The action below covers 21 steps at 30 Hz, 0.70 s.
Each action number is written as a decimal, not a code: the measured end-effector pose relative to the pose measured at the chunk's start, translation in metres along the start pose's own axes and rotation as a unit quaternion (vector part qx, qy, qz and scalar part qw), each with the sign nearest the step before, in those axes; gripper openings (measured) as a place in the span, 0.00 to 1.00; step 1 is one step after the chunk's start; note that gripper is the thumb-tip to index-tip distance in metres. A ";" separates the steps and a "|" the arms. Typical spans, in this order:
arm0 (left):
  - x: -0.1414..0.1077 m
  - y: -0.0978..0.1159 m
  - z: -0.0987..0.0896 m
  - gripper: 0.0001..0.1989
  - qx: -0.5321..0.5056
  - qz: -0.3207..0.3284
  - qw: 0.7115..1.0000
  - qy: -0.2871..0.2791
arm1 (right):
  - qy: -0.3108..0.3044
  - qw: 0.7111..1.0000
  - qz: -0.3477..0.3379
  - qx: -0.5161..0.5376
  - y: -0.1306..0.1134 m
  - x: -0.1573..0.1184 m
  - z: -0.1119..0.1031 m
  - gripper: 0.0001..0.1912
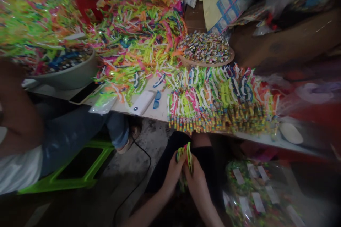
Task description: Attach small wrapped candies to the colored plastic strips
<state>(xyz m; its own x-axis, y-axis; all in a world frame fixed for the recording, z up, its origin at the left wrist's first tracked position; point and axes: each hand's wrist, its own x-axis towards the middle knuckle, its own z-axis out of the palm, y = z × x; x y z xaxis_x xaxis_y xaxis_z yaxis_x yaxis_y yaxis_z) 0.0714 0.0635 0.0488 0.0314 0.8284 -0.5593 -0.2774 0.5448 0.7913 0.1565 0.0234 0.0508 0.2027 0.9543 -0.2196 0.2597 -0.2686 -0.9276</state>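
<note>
My left hand (173, 170) and my right hand (196, 177) are close together over my lap, below the table's front edge. Between them they grip a small bundle of yellow-green strips (189, 154) with touches of pink and dark blue. The fingers are curled around it, and its lower part is mostly hidden by the palms. Just beyond, along the table edge, lie tight rows of small banded pieces with bright ribbon-like tails (210, 103), their banded ends toward me. Exactly what kind of pieces they are, I cannot tell.
A big heap of loose bright strips (144, 25) covers the back left. A round basin (206, 64) holds tiny striped pieces; another basin (77, 76) stands left. A white box-like object (144, 102) and blue glasses-shaped piece (157, 100) lie nearby. Someone sits left beside a green stool (87, 177).
</note>
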 end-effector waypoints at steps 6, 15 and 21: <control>-0.001 -0.003 -0.004 0.24 -0.064 -0.075 0.995 0.007 | -0.007 0.998 -0.036 -0.051 -0.004 -0.003 0.000 0.23; -0.002 -0.001 -0.001 0.18 -0.116 -0.074 0.990 0.005 | 0.032 0.965 -0.029 -0.259 0.000 -0.001 -0.003 0.24; -0.002 -0.002 -0.002 0.21 -0.066 -0.069 0.995 -0.014 | 0.061 0.897 -0.110 -0.423 0.012 -0.006 0.004 0.23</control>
<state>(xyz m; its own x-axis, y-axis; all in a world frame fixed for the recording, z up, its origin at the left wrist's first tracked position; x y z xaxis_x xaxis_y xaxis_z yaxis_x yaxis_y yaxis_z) 0.0695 0.0608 0.0480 0.1038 0.7515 -0.6515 -0.3914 0.6330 0.6679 0.1546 0.0152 0.0400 0.1468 0.9889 0.0226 0.9193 -0.1280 -0.3721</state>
